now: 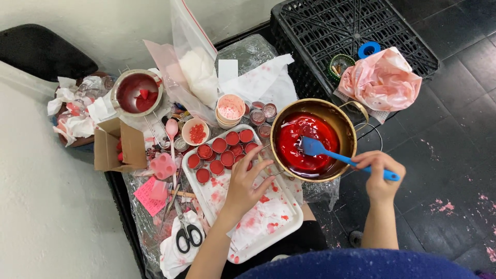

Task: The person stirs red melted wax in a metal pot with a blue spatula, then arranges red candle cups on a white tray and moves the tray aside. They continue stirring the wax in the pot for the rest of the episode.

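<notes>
The right hand (380,173) is clamped on the handle of a blue spatula (330,153), its blade in the red liquid of a brass pot (315,138) at right. The left hand (245,183), fingers spread, rests beside the pot on a white tray (268,225) holding small red-filled tins (222,152); scissors (188,235) lie near left.

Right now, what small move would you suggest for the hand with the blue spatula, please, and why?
Probably draw the blue spatula once more through the red liquid: the right hand grips its handle, its blade sits inside the brass pot, and the left hand steadies the pot's near side.
</notes>
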